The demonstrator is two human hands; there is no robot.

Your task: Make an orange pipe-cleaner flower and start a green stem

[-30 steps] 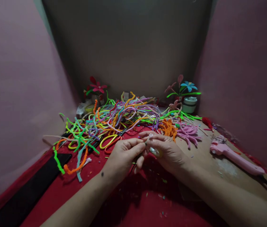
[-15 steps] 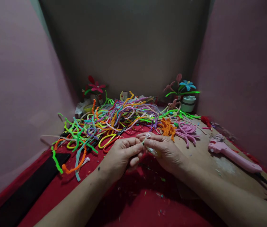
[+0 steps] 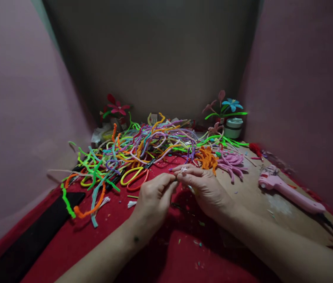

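Fingertips of both hands meet over the red cloth (image 3: 166,251). My right hand (image 3: 206,190) is closed in a pinch on a small white frayed tuft (image 3: 184,169), which shows above the index finger. A pale bit also peeks out below that thumb. My left hand (image 3: 156,196) is closed, thumb and index pressed together against the right fingertips; whatever lies between them is too small to make out. Just left of it lie scissors (image 3: 131,177) with yellow and red handles, and a loose white tuft (image 3: 131,204) rests on the cloth.
A tangled heap of coloured pipe cleaners (image 3: 148,141) spreads behind the hands. Orange (image 3: 207,159) and pink bundles (image 3: 232,165) lie right of it. A pink glue gun (image 3: 290,192) with a cord rests on a brown board (image 3: 252,220). Pipe-cleaner flowers (image 3: 232,104) stand at the back.
My left hand has turned over, knuckles up, its fingers folding inward. More of the scissors and a white tuft beside it now show. The right hand keeps its pinch.
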